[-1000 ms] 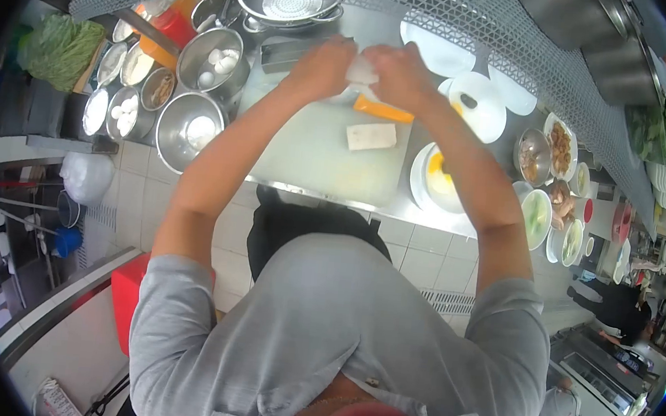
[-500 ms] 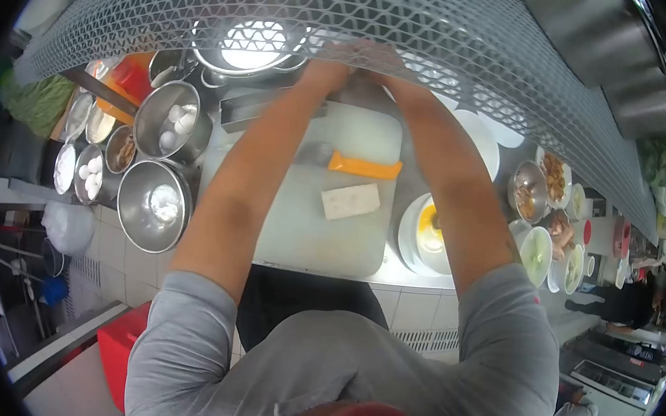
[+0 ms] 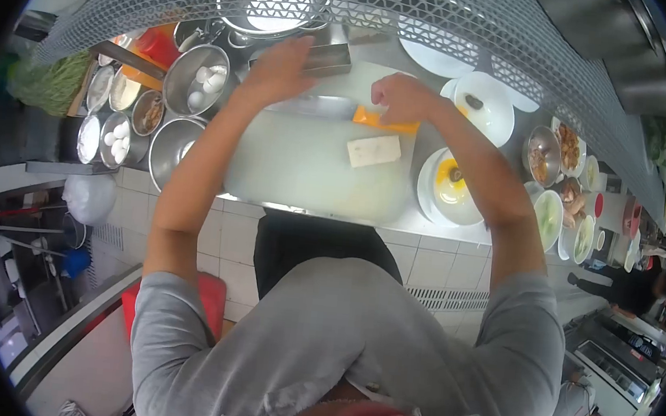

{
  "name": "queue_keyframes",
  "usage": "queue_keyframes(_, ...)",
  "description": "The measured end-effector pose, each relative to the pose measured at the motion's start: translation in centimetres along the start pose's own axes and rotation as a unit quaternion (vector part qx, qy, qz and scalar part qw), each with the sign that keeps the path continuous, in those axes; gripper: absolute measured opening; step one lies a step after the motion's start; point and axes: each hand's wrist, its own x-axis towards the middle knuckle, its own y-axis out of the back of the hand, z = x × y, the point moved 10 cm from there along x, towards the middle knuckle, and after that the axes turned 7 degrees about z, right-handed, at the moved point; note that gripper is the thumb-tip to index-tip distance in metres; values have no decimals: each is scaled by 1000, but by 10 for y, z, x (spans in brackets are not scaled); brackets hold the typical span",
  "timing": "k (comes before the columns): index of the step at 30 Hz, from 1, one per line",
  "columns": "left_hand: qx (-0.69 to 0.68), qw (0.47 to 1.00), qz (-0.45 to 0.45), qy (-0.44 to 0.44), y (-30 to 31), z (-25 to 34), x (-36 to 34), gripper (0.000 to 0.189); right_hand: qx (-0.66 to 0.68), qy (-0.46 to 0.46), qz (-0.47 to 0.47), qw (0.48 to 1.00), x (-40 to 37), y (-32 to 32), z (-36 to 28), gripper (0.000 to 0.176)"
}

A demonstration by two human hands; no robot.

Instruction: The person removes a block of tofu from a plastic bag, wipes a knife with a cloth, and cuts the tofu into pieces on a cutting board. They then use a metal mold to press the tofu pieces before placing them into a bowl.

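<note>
My left hand (image 3: 282,69), fingers stretched out, is over the near-left end of a rectangular metal tray (image 3: 330,60) at the back of the white cutting board (image 3: 305,170). My right hand (image 3: 406,101) is closed with curled fingers above the orange handle of a broad-bladed knife (image 3: 365,116); I cannot tell what, if anything, is in it. The knife lies across the board with its blade pointing left. Just in front of the handle rests a white rectangular piece (image 3: 374,150), like a folded cloth.
Left of the board stand metal bowls, one with eggs (image 3: 208,78). On the right are a white bowl with yellow liquid (image 3: 453,191), another white bowl (image 3: 492,111) and several food bowls. A wire mesh shelf (image 3: 366,5) hangs overhead; a person in dark clothes (image 3: 631,289) stands far right.
Both hands have come back from under the mesh shelf and moved apart, the left toward the metal tray, the right toward the knife handle. The camera view has shifted.
</note>
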Motion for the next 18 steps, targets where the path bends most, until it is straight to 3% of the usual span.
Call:
queue_keyframes(1, 13, 999, -32, 36, 4, -10, -7, 80, -4, 4, -11, 1000, -2, -5, -6, 37)
queue_keyframes(3, 43, 997, -50, 28, -8, -22, -9, 81, -18, 12, -31, 999, 0, -12, -15, 35)
queue_keyframes(6, 104, 992, -69, 13, -10, -18, -7, 78, -94, 33, 42, 994, 14, -23, -8, 34)
queue_keyframes(10, 159, 986, -49, -6, -22, -21, -1, 70, -113, -15, 110, 987, 3, -3, -6, 33)
queue_keyframes(15, 141, 987, -70, -36, -40, -31, 10, 57, -149, -120, 148, 970, -75, 58, -42, 27)
queue_keyframes(18, 123, 988, -73, -52, -43, -35, 16, 50, -139, -288, 124, 939, -159, 80, -76, 27)
